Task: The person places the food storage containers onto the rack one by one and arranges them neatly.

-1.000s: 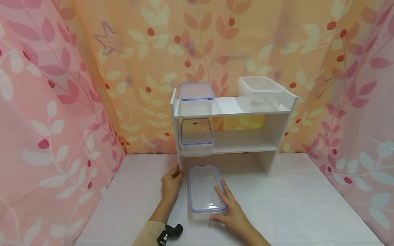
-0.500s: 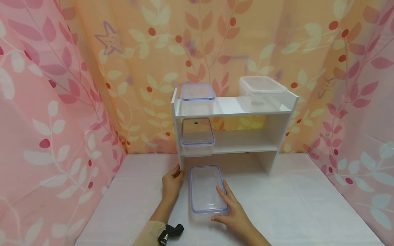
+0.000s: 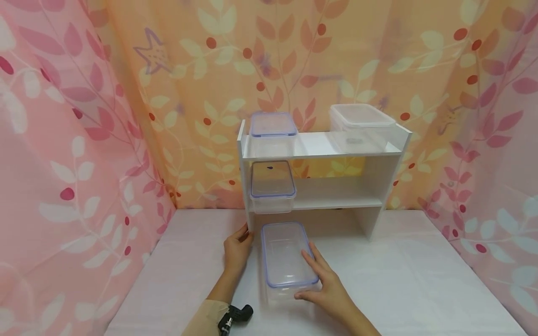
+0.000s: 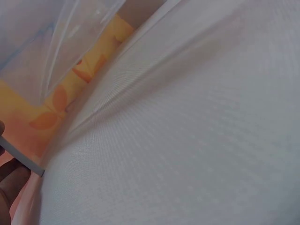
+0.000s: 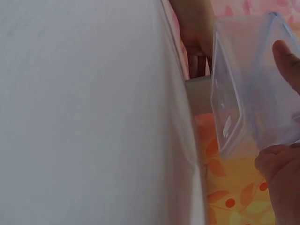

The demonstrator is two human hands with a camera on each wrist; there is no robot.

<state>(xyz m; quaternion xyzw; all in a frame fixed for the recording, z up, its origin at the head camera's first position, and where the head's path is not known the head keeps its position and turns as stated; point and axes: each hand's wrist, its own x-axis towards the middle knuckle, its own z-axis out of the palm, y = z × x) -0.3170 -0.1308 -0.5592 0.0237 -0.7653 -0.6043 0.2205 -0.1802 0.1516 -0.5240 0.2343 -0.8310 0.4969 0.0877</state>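
My right hand point(image 3: 332, 291) grips a clear plastic food container point(image 3: 289, 256) with a blue-rimmed lid, thumb at the near end and fingers along the right side. In the right wrist view the container point(image 5: 229, 98) is held off the white tabletop, its underside showing. It hangs in front of the bottom opening of a white shelf unit point(image 3: 336, 193). My left hand point(image 3: 237, 252) pinches the lower front edge of the unit's left side panel. The left wrist view has fingers point(image 4: 14, 180) on both sides of that panel point(image 4: 21, 157); the rest of the hand is out of frame.
A blue-lidded container point(image 3: 272, 186) on the middle shelf juts past its front edge. Another blue-lidded one point(image 3: 273, 135) is on the top shelf's left, and a larger white-lidded box point(image 3: 361, 128) on its right. Patterned curtains point(image 3: 201, 93) surround the white table point(image 3: 420, 280).
My right hand has raised the container slightly and shifted it a little to the right. The left hand keeps its hold on the panel. The head view has drifted slightly.
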